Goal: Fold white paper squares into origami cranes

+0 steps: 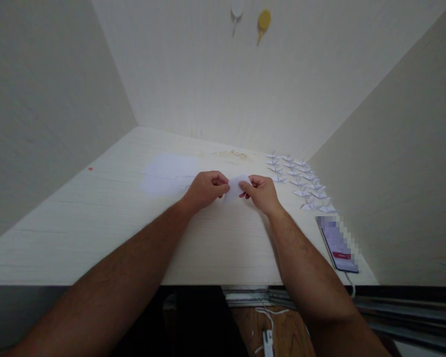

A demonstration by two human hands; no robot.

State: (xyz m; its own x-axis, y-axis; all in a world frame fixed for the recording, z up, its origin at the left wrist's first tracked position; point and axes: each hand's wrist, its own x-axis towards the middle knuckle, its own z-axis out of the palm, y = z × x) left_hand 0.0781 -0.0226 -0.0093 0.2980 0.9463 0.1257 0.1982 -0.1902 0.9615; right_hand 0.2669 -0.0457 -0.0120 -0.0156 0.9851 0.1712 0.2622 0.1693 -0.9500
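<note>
A small white piece of paper [235, 187] is held up between my two hands, over the middle of the table. My left hand [208, 189] pinches its left edge between thumb and fingers. On the other side, my right hand [260, 191] grips the paper with the thumb on its near face. Whether the paper has folds in it is too faint to make out. Left of my left hand lie white paper sheets [167, 171], partly blending into the pale tabletop. Several folded white paper cranes [297, 173] stand in rows to the right of my right hand.
A phone [337, 244] with a cable lies near the table's right front edge. Walls enclose the white table [96, 223] at the back and both sides. Two hooks, one white [237, 11] and one yellow [263, 21], are on the back wall. A power strip [268, 342] lies below.
</note>
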